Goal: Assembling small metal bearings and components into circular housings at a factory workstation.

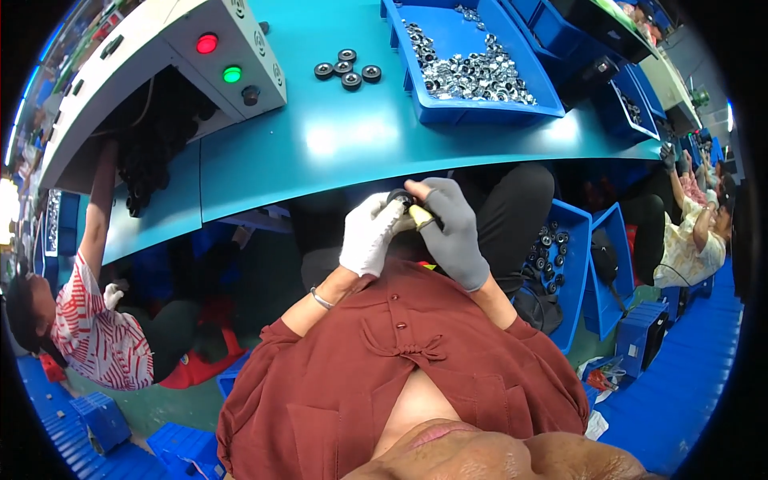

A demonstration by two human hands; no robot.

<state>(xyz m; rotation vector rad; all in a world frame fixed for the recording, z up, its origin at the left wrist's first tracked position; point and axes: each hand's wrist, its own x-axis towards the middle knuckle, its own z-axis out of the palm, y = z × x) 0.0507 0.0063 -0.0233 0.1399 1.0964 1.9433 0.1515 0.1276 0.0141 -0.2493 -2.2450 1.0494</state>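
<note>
Just below the teal table's (336, 136) near edge, the white-gloved left hand (370, 234) and grey-gloved right hand (454, 232) both clench one small black wheel (400, 198), four finished-looking wheels (349, 68) waiting above, bin of silver parts (472, 72) plenty full.

left hand (370, 234) white glove | right hand (454, 232) grey glove | both pinch small black wheel (399, 198) over lap

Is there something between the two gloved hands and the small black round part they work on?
No. The left hand in a white glove and the right hand in a grey glove already hold the small black round part between their fingers, below the teal table edge.
</note>
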